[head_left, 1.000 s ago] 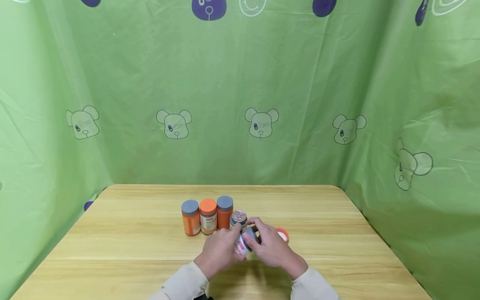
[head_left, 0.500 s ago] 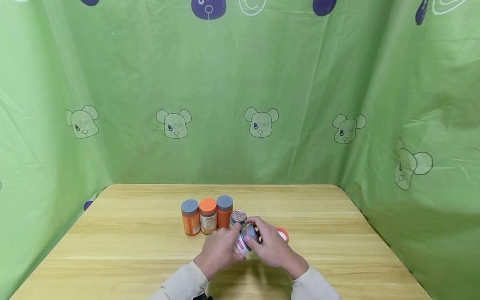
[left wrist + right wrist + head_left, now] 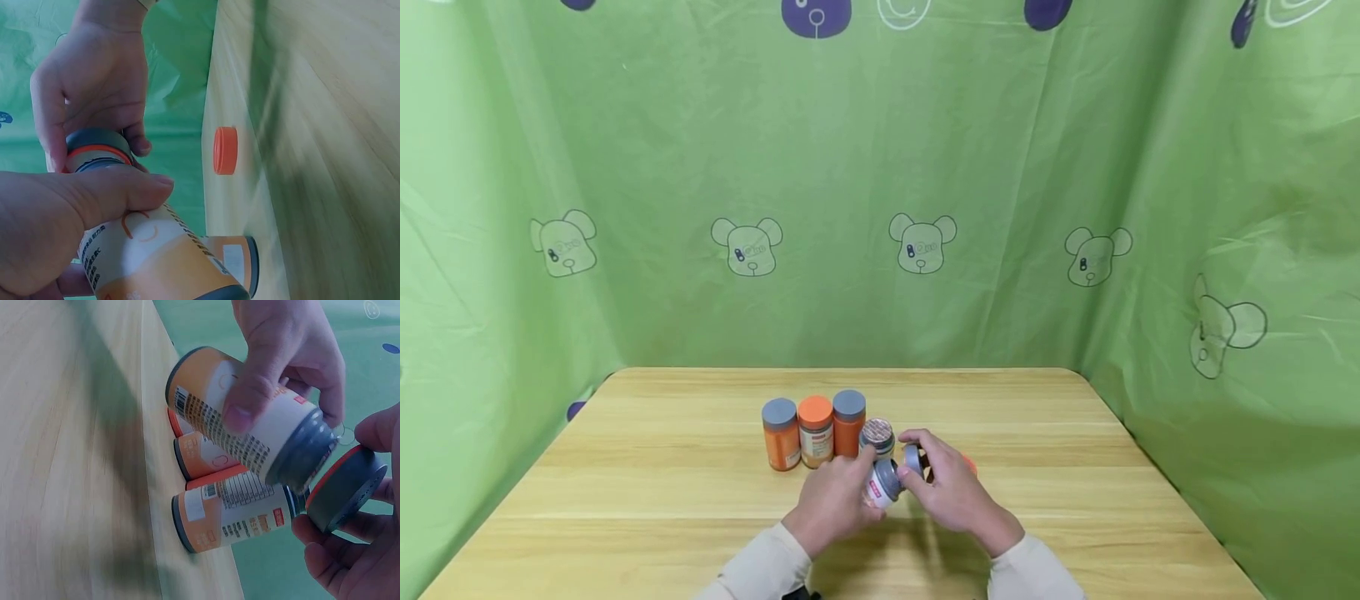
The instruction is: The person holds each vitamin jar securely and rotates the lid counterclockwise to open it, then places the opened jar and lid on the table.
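My left hand [image 3: 833, 502] grips a tilted jar [image 3: 284, 434] with a white and orange label, held above the table. Its threaded dark grey neck is uncovered, as the right wrist view shows. My right hand [image 3: 953, 490] pinches a grey screw lid [image 3: 345, 490] between thumb and fingers. A small gap separates that lid, with its orange inner rim, from the jar's mouth. Just behind the held jar stands another lidless jar [image 3: 877, 435], with a printed seal over its mouth. An orange lid [image 3: 225, 150] lies on the table, mostly hidden behind my right hand in the head view.
To the left of the lidless jar, a row holds a grey-lidded jar [image 3: 781, 435], an orange-lidded jar [image 3: 816, 432] and a second grey-lidded jar [image 3: 849, 427]. They stand on a wooden table [image 3: 647, 475]. A green curtain [image 3: 835, 317] hangs behind and at both sides.
The grey lid has come off the held jar and moved to the right with my right hand. My left hand has shifted slightly left with the jar. The standing jars stay put.
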`<state>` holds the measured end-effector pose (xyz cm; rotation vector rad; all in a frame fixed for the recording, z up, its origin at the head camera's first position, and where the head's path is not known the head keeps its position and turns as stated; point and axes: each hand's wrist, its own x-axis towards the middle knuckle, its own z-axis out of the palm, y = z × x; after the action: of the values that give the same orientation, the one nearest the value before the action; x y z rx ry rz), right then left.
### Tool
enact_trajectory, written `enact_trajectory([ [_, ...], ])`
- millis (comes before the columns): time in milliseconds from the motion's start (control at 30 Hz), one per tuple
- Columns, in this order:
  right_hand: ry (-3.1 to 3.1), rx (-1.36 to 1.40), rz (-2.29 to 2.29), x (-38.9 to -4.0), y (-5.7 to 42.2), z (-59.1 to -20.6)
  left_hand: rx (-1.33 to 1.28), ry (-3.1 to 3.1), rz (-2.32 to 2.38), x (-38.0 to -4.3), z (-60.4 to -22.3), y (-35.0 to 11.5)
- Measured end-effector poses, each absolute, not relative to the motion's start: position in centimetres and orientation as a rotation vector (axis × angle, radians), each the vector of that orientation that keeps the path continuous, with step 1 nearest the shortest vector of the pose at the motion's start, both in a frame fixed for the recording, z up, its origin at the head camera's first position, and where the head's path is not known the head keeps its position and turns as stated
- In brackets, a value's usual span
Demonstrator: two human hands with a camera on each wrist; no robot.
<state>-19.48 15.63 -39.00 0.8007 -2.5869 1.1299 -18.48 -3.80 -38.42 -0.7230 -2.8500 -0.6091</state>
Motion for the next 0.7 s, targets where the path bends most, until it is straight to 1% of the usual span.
enact_trajectory([
  [333,-2.590,0.704,1.090,-20.1,17.6,-40.2,-0.683,-2.800,-0.692,-18.8,-39.5,-5.1],
  [700,-2.670,0.597,1.079,-20.4,20.1,-41.9,-0.594,-2.822,-0.768,-18.9,-39.5,-6.0],
])
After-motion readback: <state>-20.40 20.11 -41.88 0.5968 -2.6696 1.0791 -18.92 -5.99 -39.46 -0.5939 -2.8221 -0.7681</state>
